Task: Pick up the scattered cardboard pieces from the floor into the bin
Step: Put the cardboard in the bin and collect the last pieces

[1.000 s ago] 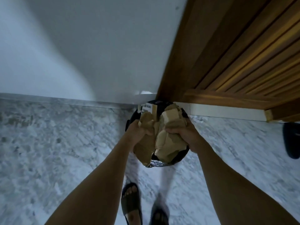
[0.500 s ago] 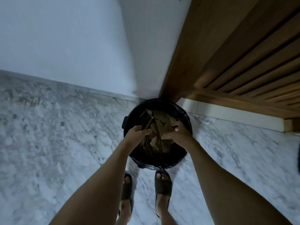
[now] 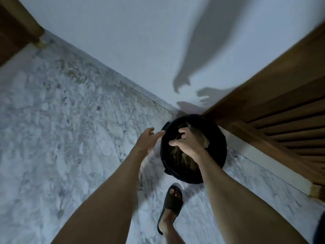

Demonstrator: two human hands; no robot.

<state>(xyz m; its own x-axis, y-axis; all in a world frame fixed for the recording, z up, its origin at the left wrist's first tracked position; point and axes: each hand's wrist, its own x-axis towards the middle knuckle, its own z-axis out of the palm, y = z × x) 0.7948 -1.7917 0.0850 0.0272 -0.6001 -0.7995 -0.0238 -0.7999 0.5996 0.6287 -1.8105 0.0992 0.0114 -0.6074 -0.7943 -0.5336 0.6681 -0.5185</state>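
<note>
Now left hand (image 3: 149, 138) open beside bin (image 3: 218, 138), right hand (image 3: 186, 143) loosely curled above.

Both hands (image 3: 188, 144) hover, seemingly empty, over the cardboard-filled bin (image 3: 219, 152).

Left hand (image 3: 149, 139) fingers relaxed; right hand (image 3: 187, 144) loosely curled, empty.

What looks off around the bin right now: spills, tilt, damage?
Nothing stands out. The black bin stands on the marble floor in the corner by the slatted wooden door, with the cardboard pieces inside it. No cardboard shows on the visible floor. The left hand and right hand are above the bin, holding nothing.
</note>
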